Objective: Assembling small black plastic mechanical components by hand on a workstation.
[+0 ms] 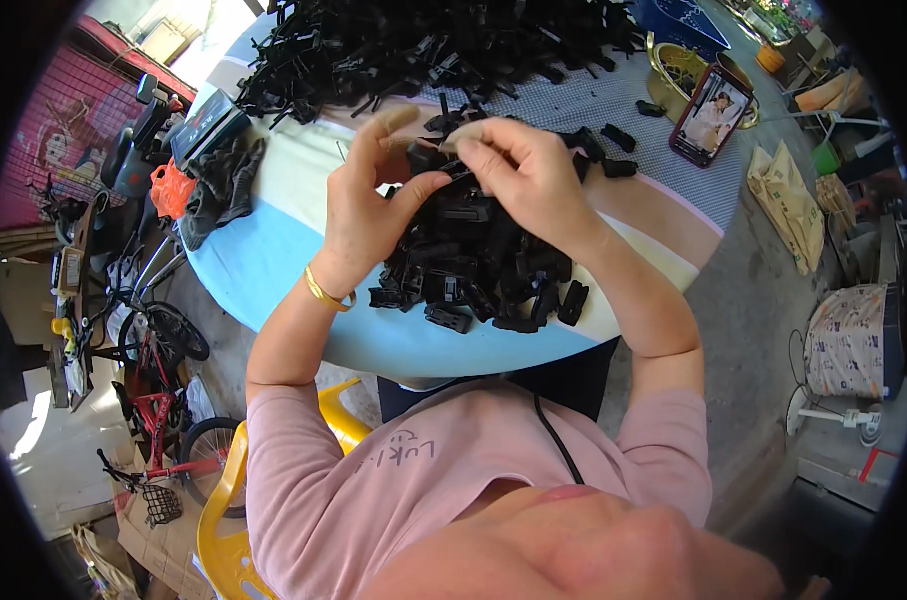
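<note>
Both hands meet above a round table, over a near heap of small black plastic parts [463, 265]. My left hand [368, 195] is curled round a small black plastic part [425, 157], its thumb and fingers closing on it from the left. From the right, my right hand [518, 175] pinches at the same spot, thumb against forefinger. What lies between those right fingertips is too small to name. A gold bangle [328, 290] circles my left wrist. The lower fingers of both hands are partly hidden.
A larger pile of black parts [423, 50] covers the table's far side. At the far right stand a phone [711, 115] and a gold-coloured pot [671, 75]. Dark gloves [228, 180] and a red plastic bag [171, 190] lie at the left edge. A yellow chair [223, 515] is beneath me.
</note>
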`<state>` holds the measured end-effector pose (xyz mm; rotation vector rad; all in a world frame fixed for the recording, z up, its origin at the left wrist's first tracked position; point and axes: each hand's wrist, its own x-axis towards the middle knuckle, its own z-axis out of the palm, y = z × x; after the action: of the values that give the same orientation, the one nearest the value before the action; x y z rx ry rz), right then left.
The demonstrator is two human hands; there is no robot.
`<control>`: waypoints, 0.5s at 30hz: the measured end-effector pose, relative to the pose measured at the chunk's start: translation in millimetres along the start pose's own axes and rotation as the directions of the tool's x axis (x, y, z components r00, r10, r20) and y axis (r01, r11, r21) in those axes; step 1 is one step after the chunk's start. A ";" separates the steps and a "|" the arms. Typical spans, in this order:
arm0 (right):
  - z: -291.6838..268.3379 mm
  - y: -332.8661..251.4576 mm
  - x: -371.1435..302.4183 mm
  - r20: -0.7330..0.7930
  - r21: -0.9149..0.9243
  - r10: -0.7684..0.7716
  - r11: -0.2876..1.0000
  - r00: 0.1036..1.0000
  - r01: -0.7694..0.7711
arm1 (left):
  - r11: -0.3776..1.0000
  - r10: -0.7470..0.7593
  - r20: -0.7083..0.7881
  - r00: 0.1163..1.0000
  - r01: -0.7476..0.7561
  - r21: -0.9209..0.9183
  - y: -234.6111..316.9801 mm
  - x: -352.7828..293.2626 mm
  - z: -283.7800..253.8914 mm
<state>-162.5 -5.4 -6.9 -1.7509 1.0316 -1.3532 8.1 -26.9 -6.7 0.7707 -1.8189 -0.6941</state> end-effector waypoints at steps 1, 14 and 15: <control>-3.1 -1.7 1.2 -0.032 -0.003 0.014 1.000 0.999 -0.014 | 0.997 -0.056 0.086 0.995 0.060 -0.047 0.6 2.3 -3.9; -9.1 -4.4 5.7 -0.164 -0.052 0.021 0.998 0.986 -0.030 | 0.873 -0.127 0.226 0.966 0.001 0.487 -117.0 31.6 -58.6; -10.3 -2.1 5.1 -0.175 -0.061 0.024 0.998 0.984 -0.035 | 0.829 -0.128 0.269 0.955 -0.045 0.557 -113.9 27.1 -52.9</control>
<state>-171.4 -9.6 -0.6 -1.6790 1.2025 -1.4902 71.5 -125.7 -59.0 1.1385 -2.3322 -0.2996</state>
